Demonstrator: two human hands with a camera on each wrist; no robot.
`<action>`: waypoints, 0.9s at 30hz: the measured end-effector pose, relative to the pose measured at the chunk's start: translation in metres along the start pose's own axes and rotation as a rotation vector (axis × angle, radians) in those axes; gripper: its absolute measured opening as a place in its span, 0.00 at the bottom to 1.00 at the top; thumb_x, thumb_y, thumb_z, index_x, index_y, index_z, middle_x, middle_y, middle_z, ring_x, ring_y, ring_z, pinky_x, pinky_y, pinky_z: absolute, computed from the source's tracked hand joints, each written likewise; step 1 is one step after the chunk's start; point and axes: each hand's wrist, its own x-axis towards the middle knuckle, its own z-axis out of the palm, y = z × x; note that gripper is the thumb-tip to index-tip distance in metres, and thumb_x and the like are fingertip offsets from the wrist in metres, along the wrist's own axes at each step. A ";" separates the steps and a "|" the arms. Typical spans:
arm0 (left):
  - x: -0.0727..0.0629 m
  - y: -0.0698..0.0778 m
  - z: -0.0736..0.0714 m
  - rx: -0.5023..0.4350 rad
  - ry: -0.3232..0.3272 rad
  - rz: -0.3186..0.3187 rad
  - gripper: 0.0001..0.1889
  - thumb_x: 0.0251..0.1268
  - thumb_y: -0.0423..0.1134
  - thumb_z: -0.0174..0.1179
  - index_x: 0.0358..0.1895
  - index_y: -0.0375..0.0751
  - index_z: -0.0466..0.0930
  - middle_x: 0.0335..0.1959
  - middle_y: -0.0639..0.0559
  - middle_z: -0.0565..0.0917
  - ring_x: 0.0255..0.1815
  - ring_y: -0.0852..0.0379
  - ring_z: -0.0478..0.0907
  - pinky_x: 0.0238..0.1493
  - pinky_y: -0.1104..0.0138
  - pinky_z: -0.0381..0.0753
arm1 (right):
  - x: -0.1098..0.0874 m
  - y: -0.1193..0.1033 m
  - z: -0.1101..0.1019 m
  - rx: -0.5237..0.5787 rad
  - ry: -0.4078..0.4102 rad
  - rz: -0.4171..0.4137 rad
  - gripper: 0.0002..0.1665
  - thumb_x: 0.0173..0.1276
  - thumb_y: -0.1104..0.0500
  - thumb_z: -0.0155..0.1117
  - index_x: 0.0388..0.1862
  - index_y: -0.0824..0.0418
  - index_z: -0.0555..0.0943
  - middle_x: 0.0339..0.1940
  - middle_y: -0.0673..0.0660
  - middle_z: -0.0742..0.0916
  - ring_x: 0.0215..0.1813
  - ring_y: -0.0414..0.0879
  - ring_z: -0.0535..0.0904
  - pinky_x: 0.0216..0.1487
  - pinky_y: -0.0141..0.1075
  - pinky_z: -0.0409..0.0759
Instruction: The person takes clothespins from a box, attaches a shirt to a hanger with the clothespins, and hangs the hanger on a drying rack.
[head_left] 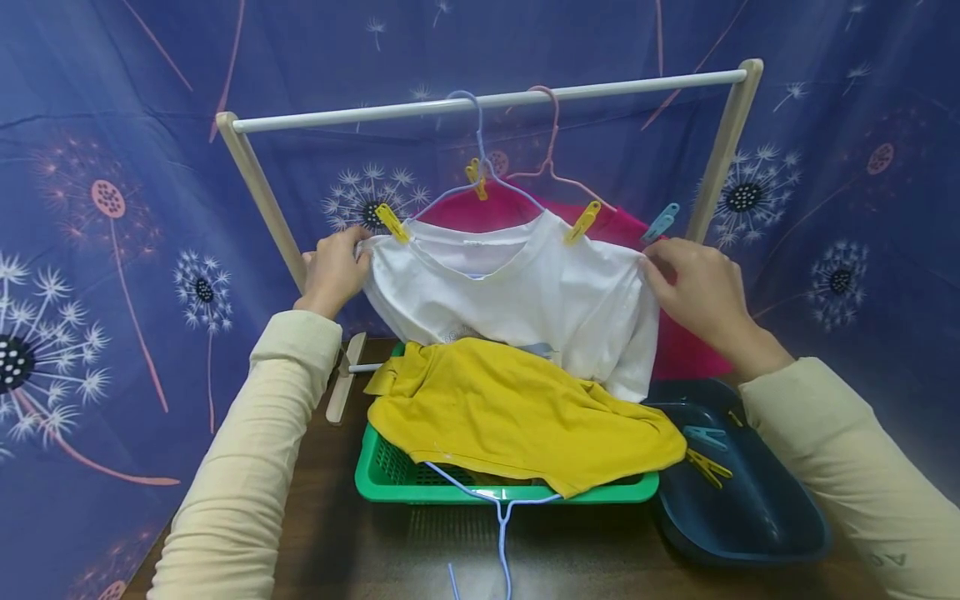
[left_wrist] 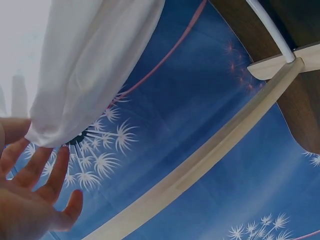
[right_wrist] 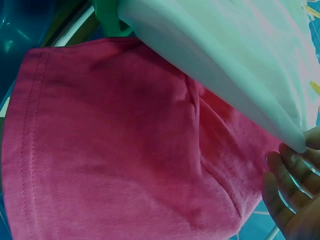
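A white T-shirt [head_left: 510, 292] hangs from a blue hanger [head_left: 480, 133] on the rack's white bar, with a yellow clothespin [head_left: 392, 223] on one shoulder and another yellow clothespin [head_left: 582, 222] on the other. My left hand [head_left: 334, 268] pinches the shirt at its left shoulder; the left wrist view shows thumb and fingertips on the white cloth. At the opposite shoulder my right hand [head_left: 697, 287] pinches the fabric, close to a blue clothespin [head_left: 661, 223]. Behind the white shirt hangs a pink garment [right_wrist: 110, 145] on a pink hanger [head_left: 553, 142].
In front, a yellow garment [head_left: 517, 412] lies over a green basket [head_left: 367, 475], and a second blue hanger [head_left: 501, 517] sticks out below it. A dark blue tub [head_left: 765, 517] with several clothespins stands at the right. Wooden rack posts [head_left: 262, 200] flank the clothes.
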 end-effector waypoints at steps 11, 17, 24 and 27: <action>-0.009 -0.005 0.008 -0.016 -0.059 0.052 0.23 0.66 0.38 0.49 0.64 0.43 0.64 0.61 0.38 0.70 0.60 0.37 0.67 0.53 0.39 0.56 | -0.001 0.004 -0.003 -0.036 -0.072 -0.019 0.15 0.63 0.55 0.58 0.43 0.64 0.80 0.27 0.62 0.83 0.27 0.52 0.75 0.28 0.49 0.78; -0.022 -0.012 0.014 0.006 -0.080 0.080 0.22 0.66 0.38 0.51 0.63 0.43 0.65 0.58 0.38 0.73 0.57 0.38 0.70 0.54 0.40 0.58 | -0.005 0.007 -0.008 -0.055 -0.116 -0.003 0.17 0.64 0.54 0.57 0.46 0.64 0.78 0.31 0.61 0.83 0.29 0.52 0.76 0.29 0.49 0.79; -0.043 -0.021 0.025 0.046 -0.117 0.149 0.19 0.66 0.39 0.52 0.59 0.41 0.69 0.52 0.38 0.77 0.49 0.38 0.74 0.47 0.44 0.62 | -0.018 0.011 -0.018 -0.059 -0.115 -0.004 0.19 0.62 0.54 0.59 0.48 0.63 0.77 0.37 0.62 0.84 0.32 0.53 0.78 0.30 0.50 0.80; -0.054 -0.023 0.026 0.067 -0.119 0.188 0.18 0.66 0.39 0.52 0.58 0.40 0.70 0.50 0.40 0.78 0.48 0.38 0.74 0.45 0.45 0.63 | -0.023 0.013 -0.023 -0.076 -0.118 -0.006 0.18 0.62 0.55 0.59 0.47 0.63 0.78 0.36 0.62 0.84 0.32 0.53 0.78 0.29 0.50 0.80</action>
